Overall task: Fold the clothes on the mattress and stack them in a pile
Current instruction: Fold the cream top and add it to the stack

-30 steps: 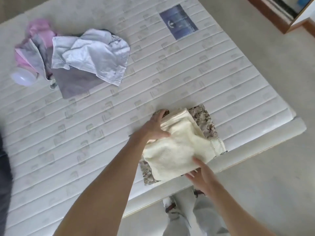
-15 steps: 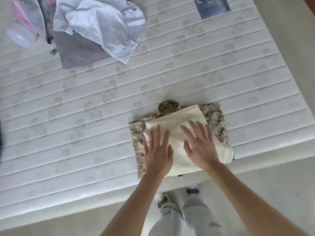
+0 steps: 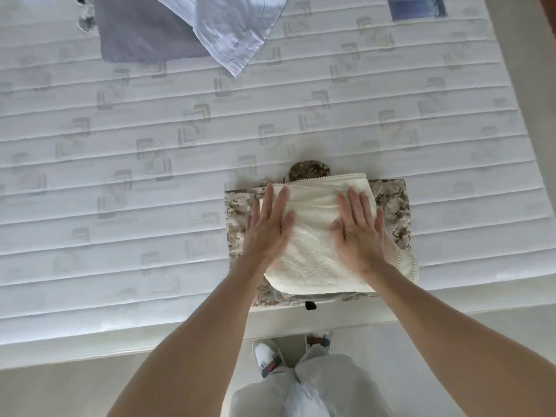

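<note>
The folded cream embossed cloth (image 3: 316, 251) lies on the folded tan camouflage garment (image 3: 391, 212) at the white quilted mattress (image 3: 150, 206) near edge; left hand (image 3: 266, 228) and right hand (image 3: 358, 233) press it flat-fingered, holding nothing; the unfolded pale blue shirt (image 3: 234, 28) and grey cloth (image 3: 144, 37) lie far ahead to the left, nearer the left hand, cropped by the frame.
</note>
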